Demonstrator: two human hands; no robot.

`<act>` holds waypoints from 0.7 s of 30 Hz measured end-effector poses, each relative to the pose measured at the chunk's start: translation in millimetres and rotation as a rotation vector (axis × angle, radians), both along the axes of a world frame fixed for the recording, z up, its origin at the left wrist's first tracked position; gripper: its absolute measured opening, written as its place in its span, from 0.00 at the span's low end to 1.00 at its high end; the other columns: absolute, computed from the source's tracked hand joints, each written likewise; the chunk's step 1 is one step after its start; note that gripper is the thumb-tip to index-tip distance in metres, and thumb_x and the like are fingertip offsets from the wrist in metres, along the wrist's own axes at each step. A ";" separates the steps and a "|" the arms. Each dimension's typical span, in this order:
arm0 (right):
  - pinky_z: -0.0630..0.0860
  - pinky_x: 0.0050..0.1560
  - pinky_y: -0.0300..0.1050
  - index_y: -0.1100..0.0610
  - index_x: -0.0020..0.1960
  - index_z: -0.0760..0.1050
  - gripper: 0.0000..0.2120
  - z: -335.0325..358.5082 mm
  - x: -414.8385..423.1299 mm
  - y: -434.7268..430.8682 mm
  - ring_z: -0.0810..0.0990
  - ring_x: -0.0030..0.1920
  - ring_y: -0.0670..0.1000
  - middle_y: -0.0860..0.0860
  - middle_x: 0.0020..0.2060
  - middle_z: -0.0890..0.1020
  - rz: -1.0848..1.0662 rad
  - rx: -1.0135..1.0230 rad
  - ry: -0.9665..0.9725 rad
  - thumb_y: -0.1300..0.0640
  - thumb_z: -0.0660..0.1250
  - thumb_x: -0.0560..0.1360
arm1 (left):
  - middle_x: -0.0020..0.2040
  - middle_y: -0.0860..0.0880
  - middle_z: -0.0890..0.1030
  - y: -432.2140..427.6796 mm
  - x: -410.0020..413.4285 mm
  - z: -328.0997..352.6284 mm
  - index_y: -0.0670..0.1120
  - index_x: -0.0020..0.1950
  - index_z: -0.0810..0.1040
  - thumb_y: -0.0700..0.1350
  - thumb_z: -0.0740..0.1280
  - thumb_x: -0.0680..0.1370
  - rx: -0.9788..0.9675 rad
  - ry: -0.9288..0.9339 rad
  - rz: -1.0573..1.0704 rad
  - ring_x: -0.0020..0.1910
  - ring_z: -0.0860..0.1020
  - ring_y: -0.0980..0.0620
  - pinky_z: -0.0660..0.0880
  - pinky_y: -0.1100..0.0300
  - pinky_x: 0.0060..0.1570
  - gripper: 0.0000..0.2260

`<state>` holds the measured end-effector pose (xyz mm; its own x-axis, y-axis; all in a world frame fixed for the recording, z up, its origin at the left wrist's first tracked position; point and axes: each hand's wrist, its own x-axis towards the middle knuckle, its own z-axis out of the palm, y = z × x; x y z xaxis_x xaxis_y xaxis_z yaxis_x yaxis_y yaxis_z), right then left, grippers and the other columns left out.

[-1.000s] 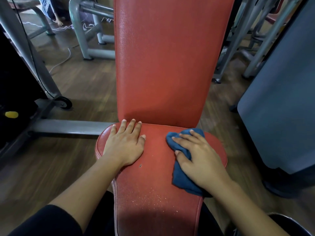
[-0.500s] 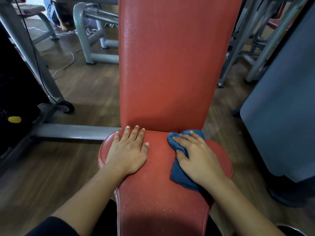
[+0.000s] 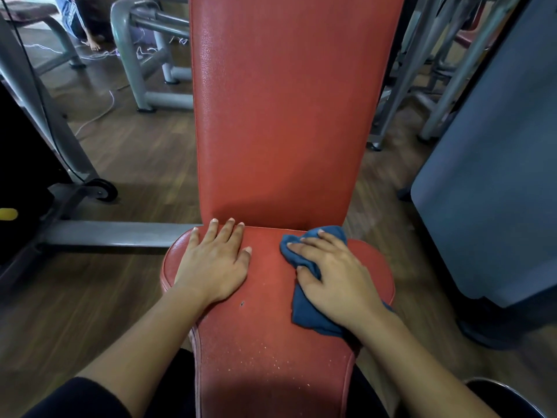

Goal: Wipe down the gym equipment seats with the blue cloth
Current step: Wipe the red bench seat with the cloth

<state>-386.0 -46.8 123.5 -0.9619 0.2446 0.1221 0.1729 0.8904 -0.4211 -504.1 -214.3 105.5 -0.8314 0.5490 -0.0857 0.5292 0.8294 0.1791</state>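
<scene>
We are pressing our right hand (image 3: pixel 334 276) flat on the cloth (image 3: pixel 304 312), with the fingers fairly straight and spread. The cloth is lying bunched on the seat (image 3: pixel 271 300) toward its 3 o'clock edge, and its far tip is touching the foot of the backrest (image 3: pixel 280 116). Our left hand (image 3: pixel 214 263) is resting open, palm down, on the seat's 9 o'clock side and is holding nothing. Its fingertips are reaching the backrest.

A grey bar (image 3: pixel 114 233) is running off at 9 o'clock to a dark machine with a wheel (image 3: pixel 101 190) and a yellow knob (image 3: pixel 7 214). At 11 o'clock grey frames (image 3: pixel 132 64) are standing on the floor (image 3: pixel 135 152), with a pale cable (image 3: pixel 99 113) trailing beside them. At 3 o'clock a blue-grey panel (image 3: pixel 488 176) is standing near the seat, and more grey legs (image 3: pixel 446 86) are standing at 1 o'clock.

The floor is showing dark wood planks. The seat is showing a small dark spot and pale specks toward 6 o'clock.

The picture's edge is cutting off the backrest's top and most of the knob. At 11 o'clock a person's foot (image 3: pixel 93 45) is showing, with the rest mostly hidden behind the frames. The cloth's near end is disappearing under our right wrist.
</scene>
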 end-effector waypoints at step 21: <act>0.67 0.70 0.48 0.52 0.62 0.79 0.17 -12.1 70.2 31.2 0.69 0.70 0.49 0.47 0.61 0.79 0.373 -0.060 0.306 0.55 0.63 0.74 | 0.78 0.56 0.44 -28.4 18.1 9.3 0.62 0.76 0.45 0.59 0.43 0.81 -0.090 -0.083 -0.053 0.77 0.40 0.53 0.38 0.43 0.73 0.23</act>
